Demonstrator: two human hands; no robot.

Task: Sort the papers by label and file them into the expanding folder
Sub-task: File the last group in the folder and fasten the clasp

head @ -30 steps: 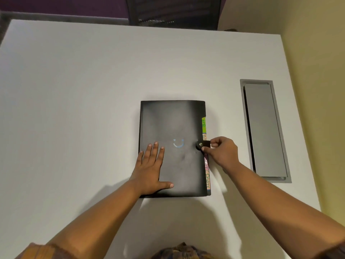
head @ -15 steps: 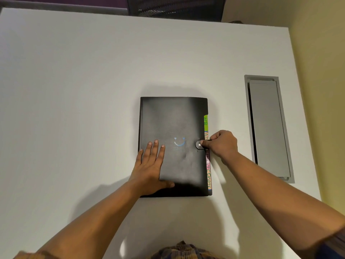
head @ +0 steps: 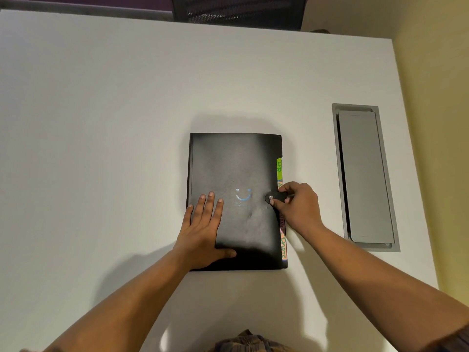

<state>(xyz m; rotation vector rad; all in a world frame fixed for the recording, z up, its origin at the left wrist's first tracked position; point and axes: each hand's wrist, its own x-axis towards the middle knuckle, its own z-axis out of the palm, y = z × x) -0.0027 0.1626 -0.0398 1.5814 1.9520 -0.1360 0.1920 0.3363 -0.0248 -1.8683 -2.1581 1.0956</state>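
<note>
The black expanding folder (head: 236, 163) lies closed and flat in the middle of the white table, a small blue smile printed on its cover. Coloured label tabs (head: 279, 166) stick out along its right edge. My left hand (head: 203, 229) rests flat on the lower left of the cover, fingers spread. My right hand (head: 297, 207) pinches the black snap strap (head: 275, 197) at the folder's right edge, thumb and fingers on the strap. No loose papers are in view.
A grey recessed cable hatch (head: 365, 179) is set into the white table (head: 101, 123) to the right of the folder. A dark mesh chair back (head: 238, 8) stands beyond the far edge. A yellow wall runs along the right side.
My right hand has shifted slightly onto the strap's snap button. The left hand stays pressed on the cover and the folder has not moved.
</note>
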